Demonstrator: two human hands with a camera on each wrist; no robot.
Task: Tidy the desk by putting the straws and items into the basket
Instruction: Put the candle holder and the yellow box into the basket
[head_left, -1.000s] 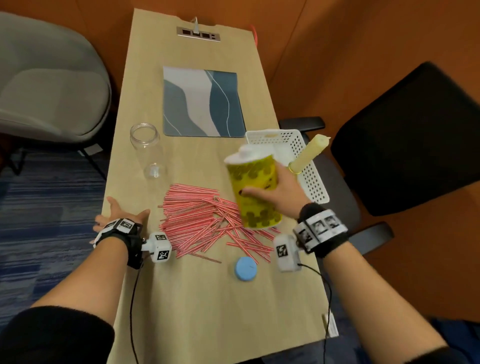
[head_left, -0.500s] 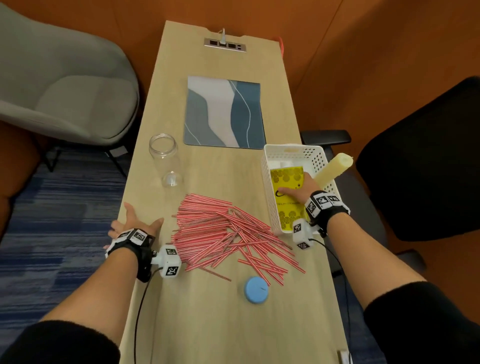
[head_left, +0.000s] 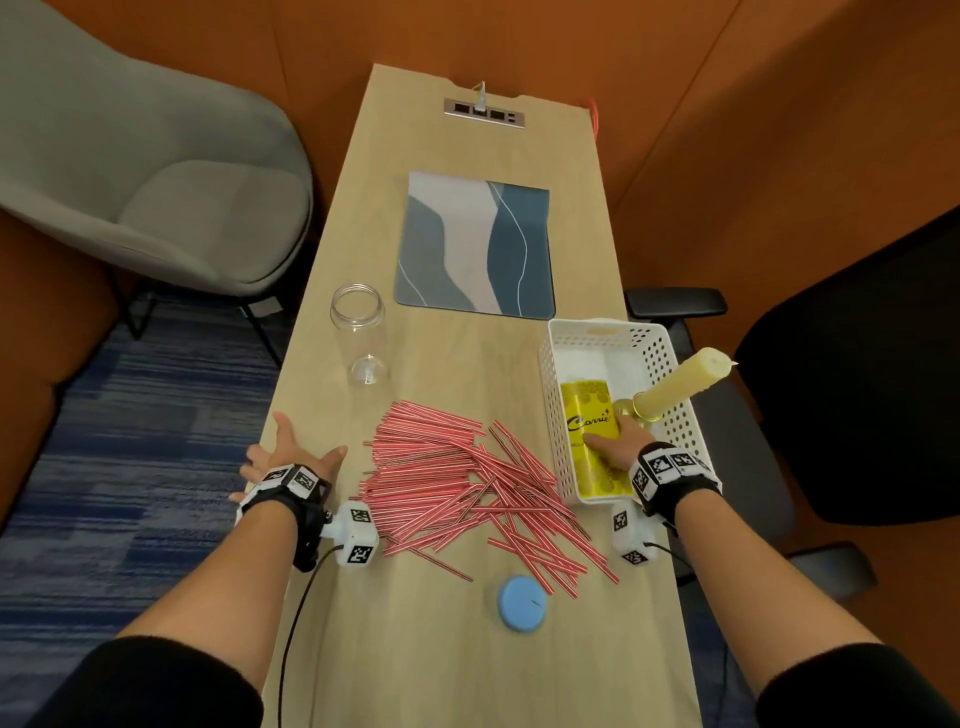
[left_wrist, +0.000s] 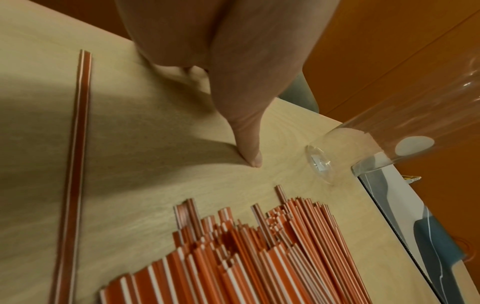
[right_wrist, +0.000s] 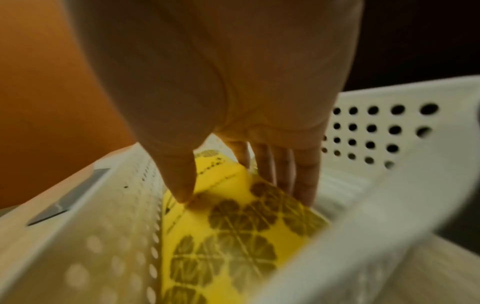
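While the right hand (head_left: 621, 441) reaches into the white basket (head_left: 555, 415) at the right edge of the surface (head_left: 447, 649), its thumb and fingers (right_wrist: 306, 181) curl around the yellow cup (head_left: 589, 415), which lies on its side against the basket's left wall. A pale candle (head_left: 680, 382) leans out over the basket's right rim. The left hand (head_left: 291, 452) lies flat near the left edge, fingers spread and released, thumb tip touching the wood — it holds nothing. Between the two hands the red-and-white straws (head_left: 467, 483) lie scattered in a loose heap, beside the basket and outside it. A blue disc (head_left: 521, 603) sits nearer the person, an upright clear jar (head_left: 359, 332) beyond the left hand, and a blue-grey mat (head_left: 475, 244) farther back.
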